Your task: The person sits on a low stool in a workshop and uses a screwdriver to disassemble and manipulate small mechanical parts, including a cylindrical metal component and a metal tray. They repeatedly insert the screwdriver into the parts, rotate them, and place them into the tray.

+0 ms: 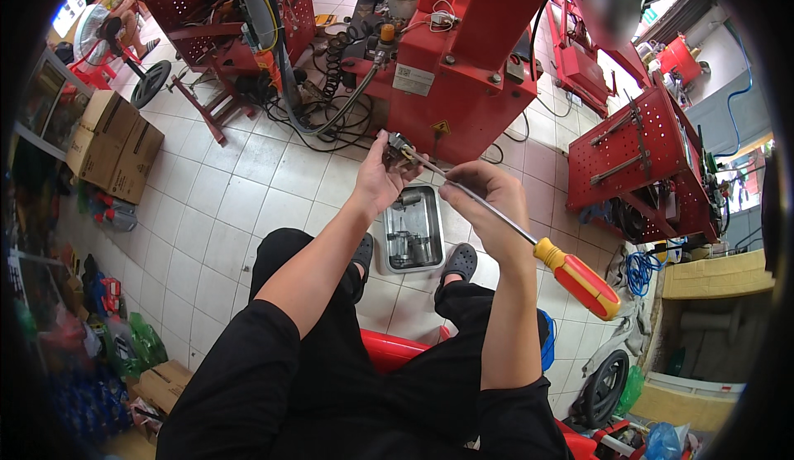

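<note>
My left hand (379, 180) is closed around a small dark metal mechanical part (400, 147), held up in front of the red machine; its exact kind is too small to tell. In my right hand (500, 203) is a long screwdriver (576, 279), gripped by its steel shaft. Its red and yellow handle points back past my right wrist. The tip end of the shaft reaches the metal part, though my fingers hide some of the contact. Below both hands, a metal tray (412, 270) on the floor holds several metal parts in dark liquid.
A red machine (463, 71) with hoses and cables (322, 121) stands just ahead. A red perforated tool stand (637, 154) is on the right, cardboard boxes (116, 150) on the left. My shoes (460, 261) flank the tray. A black wheel (606, 387) lies at lower right.
</note>
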Demonstrator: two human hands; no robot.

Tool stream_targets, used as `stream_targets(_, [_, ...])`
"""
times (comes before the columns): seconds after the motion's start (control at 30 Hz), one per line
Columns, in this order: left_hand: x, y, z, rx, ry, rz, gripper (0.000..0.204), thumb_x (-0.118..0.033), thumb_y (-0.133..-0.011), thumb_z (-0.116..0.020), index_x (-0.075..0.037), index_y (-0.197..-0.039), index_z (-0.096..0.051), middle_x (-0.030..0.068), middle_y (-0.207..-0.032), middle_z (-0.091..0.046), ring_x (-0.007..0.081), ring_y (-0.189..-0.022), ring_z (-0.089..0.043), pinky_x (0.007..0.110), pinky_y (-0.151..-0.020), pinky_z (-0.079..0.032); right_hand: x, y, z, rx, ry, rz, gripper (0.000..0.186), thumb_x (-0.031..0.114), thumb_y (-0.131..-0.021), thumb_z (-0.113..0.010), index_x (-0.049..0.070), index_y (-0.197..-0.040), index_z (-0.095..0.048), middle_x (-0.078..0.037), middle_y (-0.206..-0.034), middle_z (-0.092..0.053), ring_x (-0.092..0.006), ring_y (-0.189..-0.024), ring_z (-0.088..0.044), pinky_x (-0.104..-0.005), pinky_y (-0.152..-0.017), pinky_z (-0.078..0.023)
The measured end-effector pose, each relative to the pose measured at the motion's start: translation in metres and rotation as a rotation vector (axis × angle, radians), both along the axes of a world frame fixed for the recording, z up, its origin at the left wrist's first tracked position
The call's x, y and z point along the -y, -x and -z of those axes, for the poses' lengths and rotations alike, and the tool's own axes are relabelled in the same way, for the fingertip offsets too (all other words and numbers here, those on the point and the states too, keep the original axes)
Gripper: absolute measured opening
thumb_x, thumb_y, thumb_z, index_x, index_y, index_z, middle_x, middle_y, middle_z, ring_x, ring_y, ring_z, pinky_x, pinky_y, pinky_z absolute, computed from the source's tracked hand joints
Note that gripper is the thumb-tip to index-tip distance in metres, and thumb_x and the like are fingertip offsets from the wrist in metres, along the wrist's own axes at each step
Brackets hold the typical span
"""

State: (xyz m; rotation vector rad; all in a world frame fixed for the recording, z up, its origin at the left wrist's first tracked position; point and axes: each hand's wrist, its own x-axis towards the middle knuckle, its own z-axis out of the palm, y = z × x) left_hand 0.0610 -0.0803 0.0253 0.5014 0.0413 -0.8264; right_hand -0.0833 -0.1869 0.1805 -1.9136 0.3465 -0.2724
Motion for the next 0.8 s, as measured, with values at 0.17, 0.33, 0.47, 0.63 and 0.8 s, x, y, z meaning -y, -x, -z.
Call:
stream_targets(0.17, [0.0,0.001,-0.002,0.038,0.013,0.018,0.043,-0.047,-0.094,-0.042,-0.007,-0.095,-0.058,0.0098,-0.092,-0.064,0.0292,-0.094,-0.063,0.037,-0.079,-0.053,0.001,-0.001,0.009,0.044,-0.047,0.053,0.019,0.01,-0.078,-0.066,-0.005,-0.09,-0.063,-0.008,-0.076,-0.066,-0.0089,-0.066,-0.058,-0.0237,-0.063,-0.047])
stream_targets(0.33, [0.002,0.005,-0.006,-0.003,-0.038,-0.005,0.044,-0.047,-0.093,-0.044,-0.006,-0.091,-0.059,0.0114,-0.088,-0.064,0.0288,-0.087,-0.062,0.038,-0.077,-0.052,-0.005,-0.003,0.005,-0.056,0.228,0.206,0.021,0.015,-0.08,-0.068,-0.004,-0.088,-0.063,-0.007,-0.067,-0.064,-0.0107,-0.057,-0.056,-0.0249,-0.055,-0.045])
stream_targets(0.47, [0.002,0.007,-0.004,-0.038,-0.074,0.032,0.043,-0.047,-0.093,-0.044,-0.007,-0.093,-0.059,0.0112,-0.09,-0.064,0.0296,-0.087,-0.062,0.038,-0.078,-0.051,-0.014,-0.005,-0.001,0.087,0.23,0.277,0.02,0.017,-0.081,-0.068,-0.001,-0.088,-0.064,-0.006,-0.063,-0.062,-0.0105,-0.053,-0.055,-0.0243,-0.051,-0.042])
stream_targets(0.63, [0.004,0.007,-0.003,-0.066,-0.077,0.04,0.043,-0.048,-0.093,-0.043,-0.007,-0.096,-0.058,0.0116,-0.091,-0.064,0.0299,-0.087,-0.063,0.037,-0.076,-0.052,-0.008,-0.003,0.002,0.018,-0.173,0.071,0.02,0.013,-0.085,-0.064,-0.005,-0.093,-0.061,-0.007,-0.07,-0.063,-0.0101,-0.06,-0.061,-0.0213,-0.053,-0.048])
stream_targets(0.8, [0.003,0.006,-0.002,-0.073,-0.091,0.029,0.045,-0.049,-0.093,-0.043,-0.006,-0.098,-0.057,0.0124,-0.093,-0.064,0.0297,-0.087,-0.063,0.036,-0.074,-0.052,-0.007,-0.002,0.003,0.009,-0.266,0.089,0.02,0.012,-0.087,-0.061,-0.006,-0.095,-0.062,-0.009,-0.077,-0.066,-0.0122,-0.069,-0.065,-0.0222,-0.063,-0.05])
